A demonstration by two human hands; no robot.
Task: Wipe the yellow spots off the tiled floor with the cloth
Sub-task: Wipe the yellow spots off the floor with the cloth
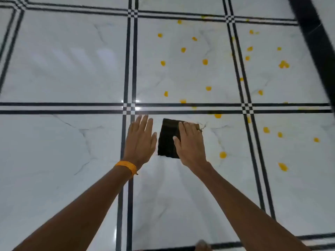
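A dark folded cloth point(167, 140) lies flat on the white marble-look tiled floor point(63, 60), just below a black double grout line. My right hand point(190, 142) presses flat on the cloth's right half, fingers together. My left hand point(139, 140) rests flat on the bare tile just left of the cloth, fingers apart, with an orange thread band at the wrist. Several yellow spots point(205, 61) dot the tiles above and right of the cloth; the nearest one point(223, 155) sits a short way right of my right hand.
Black double lines point(72, 108) split the floor into large square tiles. A wide black band point(315, 51) runs along the upper right. A toe point(203, 244) shows at the bottom edge. The tiles to the left carry no spots.
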